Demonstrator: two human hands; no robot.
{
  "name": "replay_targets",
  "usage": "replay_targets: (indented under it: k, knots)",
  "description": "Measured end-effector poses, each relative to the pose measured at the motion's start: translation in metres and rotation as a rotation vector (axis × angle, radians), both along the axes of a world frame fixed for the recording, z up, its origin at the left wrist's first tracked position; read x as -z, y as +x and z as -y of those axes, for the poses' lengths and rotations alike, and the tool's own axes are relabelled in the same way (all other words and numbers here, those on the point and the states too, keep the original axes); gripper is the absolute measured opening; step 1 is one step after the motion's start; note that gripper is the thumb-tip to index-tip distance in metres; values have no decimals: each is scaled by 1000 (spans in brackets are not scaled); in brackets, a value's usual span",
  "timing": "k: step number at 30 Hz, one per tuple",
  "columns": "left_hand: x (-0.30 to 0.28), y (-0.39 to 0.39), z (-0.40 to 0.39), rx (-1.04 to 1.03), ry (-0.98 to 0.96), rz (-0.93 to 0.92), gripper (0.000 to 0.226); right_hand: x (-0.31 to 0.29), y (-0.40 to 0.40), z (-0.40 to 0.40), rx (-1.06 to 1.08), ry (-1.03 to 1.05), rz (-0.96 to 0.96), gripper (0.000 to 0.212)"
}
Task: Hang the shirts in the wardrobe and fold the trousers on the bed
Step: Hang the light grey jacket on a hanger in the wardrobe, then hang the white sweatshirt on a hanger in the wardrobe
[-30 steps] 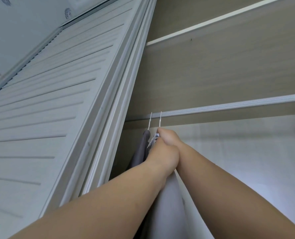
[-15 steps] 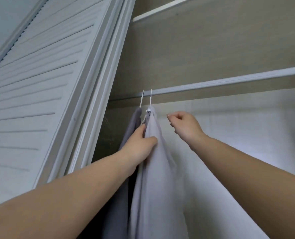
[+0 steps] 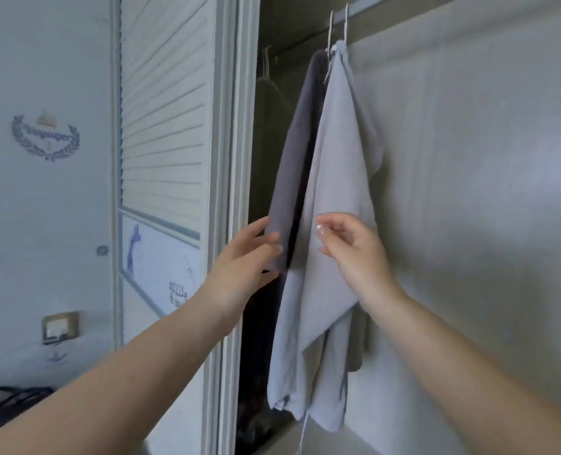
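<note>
Two shirts hang on white hangers from the wardrobe rail (image 3: 364, 8) at the top. The light grey shirt (image 3: 335, 178) hangs in front, the dark grey shirt (image 3: 292, 165) just left of it. My left hand (image 3: 243, 267) reaches up with straight fingers that touch the lower edge of the dark grey shirt. In front of the light grey shirt is my right hand (image 3: 354, 251), fingers loosely bent, holding nothing that I can see. No trousers and no bed are in view.
A white louvred wardrobe door (image 3: 164, 126) stands open on the left, its frame close to my left hand. Empty hangers (image 3: 267, 67) hang deeper inside. The pale back wall of the wardrobe (image 3: 486, 192) fills the right side. A dark bag (image 3: 6, 402) lies at bottom left.
Both hands have let go near the hanger hooks and dropped down along the shirts. The view has tilted down, and the shirts now hang free on the rail.
</note>
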State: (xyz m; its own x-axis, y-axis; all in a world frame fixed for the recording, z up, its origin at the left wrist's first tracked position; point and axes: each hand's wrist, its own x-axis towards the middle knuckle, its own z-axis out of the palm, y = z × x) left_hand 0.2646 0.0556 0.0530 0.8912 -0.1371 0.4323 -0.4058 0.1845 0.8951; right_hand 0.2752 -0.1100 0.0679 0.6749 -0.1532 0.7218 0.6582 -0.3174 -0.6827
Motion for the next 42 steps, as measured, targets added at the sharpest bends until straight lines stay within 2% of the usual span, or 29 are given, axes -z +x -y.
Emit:
replay_targets:
  k: [8, 17, 25, 32, 36, 42]
  knots:
    - [109, -110, -97, -351, -33, -169, 31, 103, -55, -98, -377, -53, -292, 20]
    - [200, -292, -236, -871, -102, -324, 32, 191, -173, -280, -881, -358, -498, 24]
    - [272, -528, -352, -1323, -222, -437, 33, 246, -363, -450, -1264, -538, -557, 22]
    - [309, -735, -409, -1612, -277, -588, 27, 288, -552, -568, -1551, -636, -618, 18]
    - [334, -832, -427, -1768, -347, -669, 27, 315, -648, -618, -1712, -757, -644, 16]
    - [368, -930, -432, -1924, -489, -782, 28, 362, -744, -674, -1866, -959, -712, 13]
